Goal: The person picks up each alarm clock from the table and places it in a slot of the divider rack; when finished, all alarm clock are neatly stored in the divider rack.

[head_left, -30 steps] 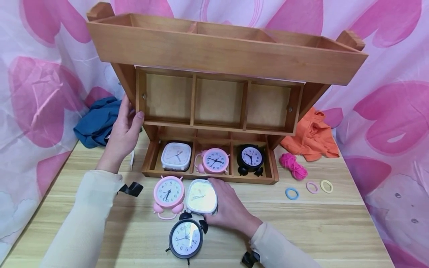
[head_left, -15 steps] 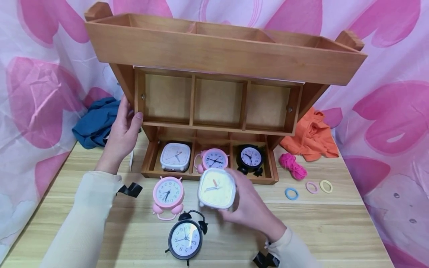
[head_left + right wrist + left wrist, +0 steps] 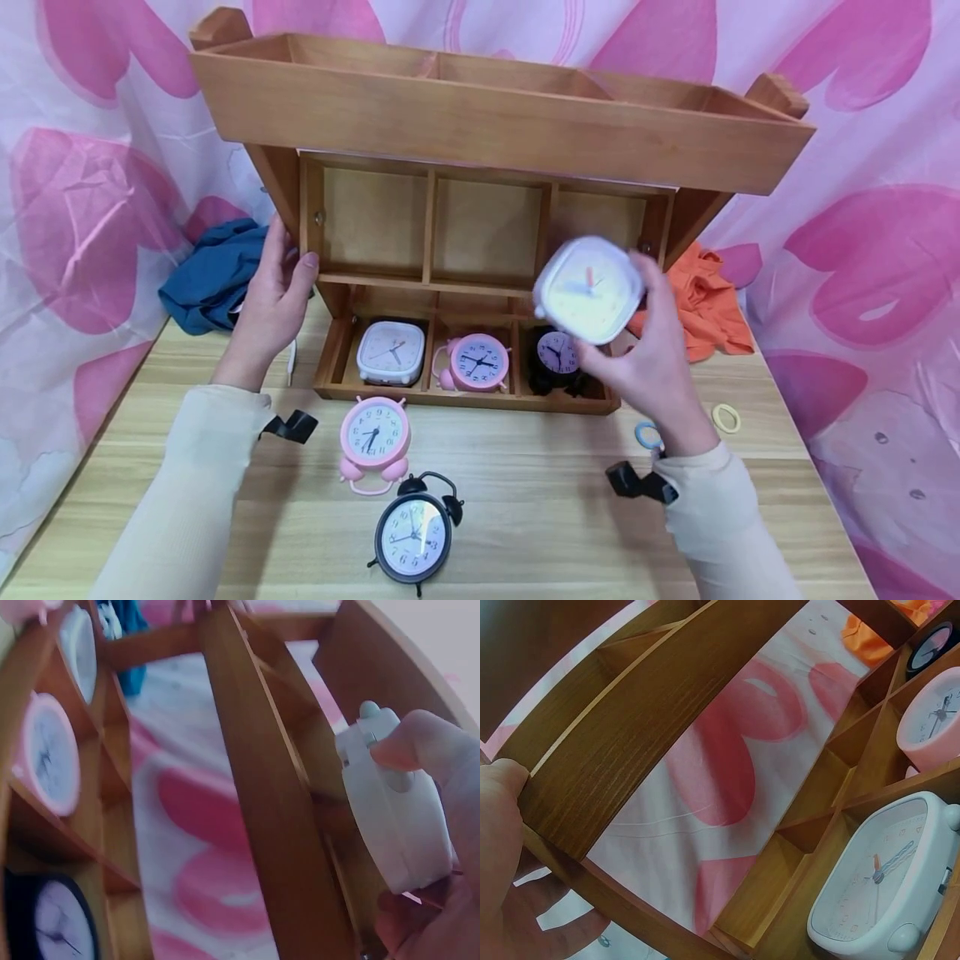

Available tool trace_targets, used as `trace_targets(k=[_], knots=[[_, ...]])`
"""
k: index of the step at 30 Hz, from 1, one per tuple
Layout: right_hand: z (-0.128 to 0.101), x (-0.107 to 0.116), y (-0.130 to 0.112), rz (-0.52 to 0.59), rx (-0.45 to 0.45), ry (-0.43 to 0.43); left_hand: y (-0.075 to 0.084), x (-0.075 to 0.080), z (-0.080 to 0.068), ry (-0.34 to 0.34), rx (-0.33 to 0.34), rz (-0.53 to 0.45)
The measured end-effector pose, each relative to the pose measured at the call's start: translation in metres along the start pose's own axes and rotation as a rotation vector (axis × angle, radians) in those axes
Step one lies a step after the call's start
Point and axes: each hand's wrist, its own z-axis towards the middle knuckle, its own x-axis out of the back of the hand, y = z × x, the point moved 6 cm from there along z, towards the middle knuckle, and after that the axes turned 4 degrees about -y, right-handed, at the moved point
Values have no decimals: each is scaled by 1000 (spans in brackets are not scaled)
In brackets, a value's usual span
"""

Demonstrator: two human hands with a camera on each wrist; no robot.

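Note:
My right hand [image 3: 648,358] grips a white square alarm clock [image 3: 590,290] by its sides, raised in front of the right end of the wooden shelf's [image 3: 495,117] middle tier. In the right wrist view, thumb and fingers pinch that clock's casing [image 3: 397,817]. My left hand [image 3: 273,304] holds the shelf's left side, its thumb on the middle tier's edge. Along the bottom tier, each in its own compartment, sit another white clock [image 3: 391,353], a pink clock [image 3: 480,362] and a black clock [image 3: 553,357], the last partly hidden by the raised clock.
On the table in front of the shelf lie a pink twin-bell clock [image 3: 375,433] and a black twin-bell clock [image 3: 413,536]. Blue cloth [image 3: 206,279] is behind the left hand, orange cloth [image 3: 701,304] at the right. A blue ring [image 3: 647,434] and yellow ring [image 3: 726,418] lie near the right wrist.
My right hand has lifted the white clock off the table beside the pink one and carried it up and to the right. The left hand has stayed on the shelf's side.

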Motion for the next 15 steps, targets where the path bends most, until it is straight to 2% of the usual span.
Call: trace_targets(k=[7, 15], knots=[[26, 11, 15, -78, -90, 120, 0, 0, -3, 0, 11, 2], [37, 3, 16, -209, -58, 190, 0, 0, -2, -2, 1, 1]])
